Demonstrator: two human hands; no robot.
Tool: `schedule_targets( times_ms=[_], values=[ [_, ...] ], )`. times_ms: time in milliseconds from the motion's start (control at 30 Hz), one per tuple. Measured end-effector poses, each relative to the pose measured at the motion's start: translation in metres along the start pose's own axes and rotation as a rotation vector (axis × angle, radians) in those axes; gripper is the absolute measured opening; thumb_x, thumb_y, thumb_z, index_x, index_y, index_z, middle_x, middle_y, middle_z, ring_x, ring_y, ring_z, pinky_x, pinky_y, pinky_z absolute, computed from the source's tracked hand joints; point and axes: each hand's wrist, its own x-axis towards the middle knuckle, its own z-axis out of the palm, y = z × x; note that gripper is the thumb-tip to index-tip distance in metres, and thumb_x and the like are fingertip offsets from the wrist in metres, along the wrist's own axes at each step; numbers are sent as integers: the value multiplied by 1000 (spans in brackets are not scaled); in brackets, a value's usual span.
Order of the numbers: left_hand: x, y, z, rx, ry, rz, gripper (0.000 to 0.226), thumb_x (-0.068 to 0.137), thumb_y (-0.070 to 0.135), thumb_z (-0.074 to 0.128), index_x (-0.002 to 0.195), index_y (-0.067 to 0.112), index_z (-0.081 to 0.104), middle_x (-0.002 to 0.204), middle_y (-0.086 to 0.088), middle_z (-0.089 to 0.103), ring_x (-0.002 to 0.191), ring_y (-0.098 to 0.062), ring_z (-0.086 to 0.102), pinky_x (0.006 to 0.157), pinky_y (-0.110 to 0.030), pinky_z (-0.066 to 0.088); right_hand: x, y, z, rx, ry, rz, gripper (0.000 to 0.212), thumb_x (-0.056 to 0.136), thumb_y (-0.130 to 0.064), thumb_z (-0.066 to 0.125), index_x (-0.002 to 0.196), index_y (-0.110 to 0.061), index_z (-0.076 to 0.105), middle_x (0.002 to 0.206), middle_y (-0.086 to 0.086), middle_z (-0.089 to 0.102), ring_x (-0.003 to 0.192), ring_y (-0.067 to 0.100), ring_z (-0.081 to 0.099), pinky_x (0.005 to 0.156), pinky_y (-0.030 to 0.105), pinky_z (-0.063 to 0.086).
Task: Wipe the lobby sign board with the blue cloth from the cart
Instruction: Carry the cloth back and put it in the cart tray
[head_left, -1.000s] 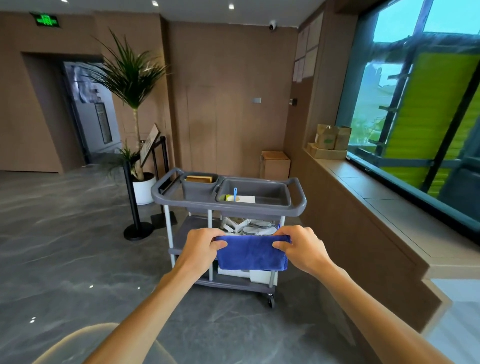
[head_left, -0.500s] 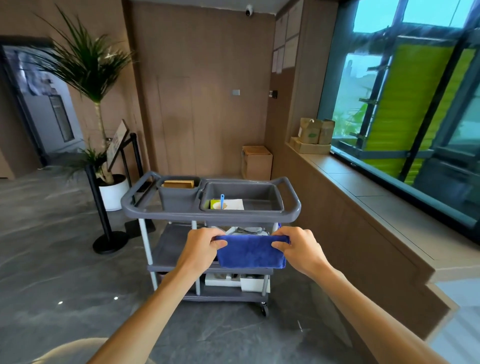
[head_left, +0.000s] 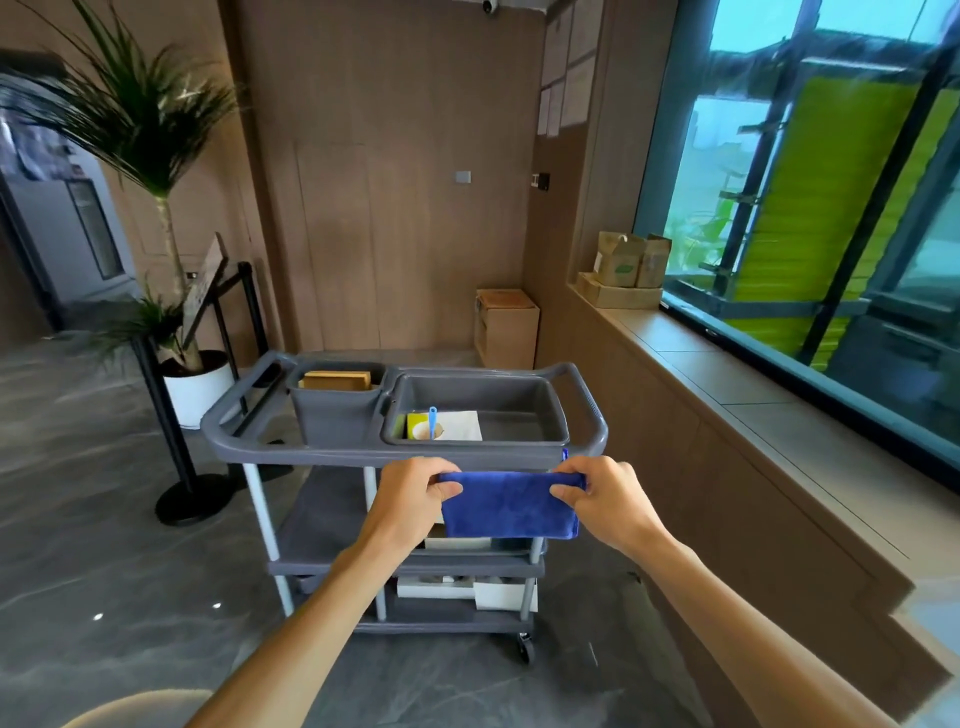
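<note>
A folded blue cloth (head_left: 511, 506) hangs between my two hands in front of the grey cart (head_left: 322, 457). My left hand (head_left: 410, 501) pinches its left top corner and my right hand (head_left: 605, 499) pinches its right top corner. The cloth is held level, just below the cart's front rim. The sign board (head_left: 205, 288) is a slanted panel on a black stand, seen edge-on at the left beside the cart, well away from both hands.
A potted palm (head_left: 156, 171) in a white pot stands behind the sign stand. The cart's top tray holds a small blue tool (head_left: 432, 422) and papers; a bin holds wooden blocks. A long ledge (head_left: 727, 395) with cardboard boxes runs along the window on the right. A box (head_left: 506, 327) sits by the back wall.
The view has swung right and come closer to the cart, so the plant and sign board sit further left. Both hands keep the same hold on the cloth.
</note>
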Motion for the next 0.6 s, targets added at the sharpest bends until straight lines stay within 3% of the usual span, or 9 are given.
schedule_targets(
  times_ms=[233, 367, 400, 467, 600],
  values=[
    [87, -9, 38, -20, 33, -28, 8, 89, 8, 70, 95, 8, 76, 87, -4, 73, 81, -14, 66, 64, -12, 46, 85, 34, -2, 67, 7, -51, 9, 93, -16, 69, 92, -23, 75, 78, -14, 69, 72, 4, 65, 54, 8, 47],
    [141, -9, 59, -2, 26, -47, 5, 87, 4, 69, 86, 2, 74, 80, -9, 71, 76, -18, 61, 72, -34, 52, 137, 57, -4, 101, 2, -37, 12, 92, -14, 70, 91, -25, 76, 79, -15, 70, 74, 3, 66, 56, 6, 47],
    [153, -9, 64, 5, 28, -49, 6, 87, 4, 69, 83, 0, 72, 75, -12, 69, 71, -18, 58, 68, -32, 50, 150, 63, -5, 103, 1, -38, 12, 91, -14, 70, 91, -25, 76, 79, -15, 71, 74, 2, 65, 55, 6, 46],
    [173, -7, 72, 15, 37, -43, 7, 87, 3, 68, 81, 3, 72, 64, -1, 62, 62, -10, 52, 57, -14, 40, 175, 73, -8, 97, -2, -49, 13, 91, -14, 70, 90, -26, 76, 78, -16, 70, 73, -1, 64, 55, 5, 45],
    [207, -7, 86, 27, 71, -29, 7, 86, 4, 70, 86, 7, 77, 67, 10, 61, 61, 1, 52, 60, -5, 39, 216, 93, -8, 99, -10, -56, 12, 91, -16, 70, 92, -26, 77, 78, -14, 71, 73, -3, 63, 57, 5, 44]
  ],
)
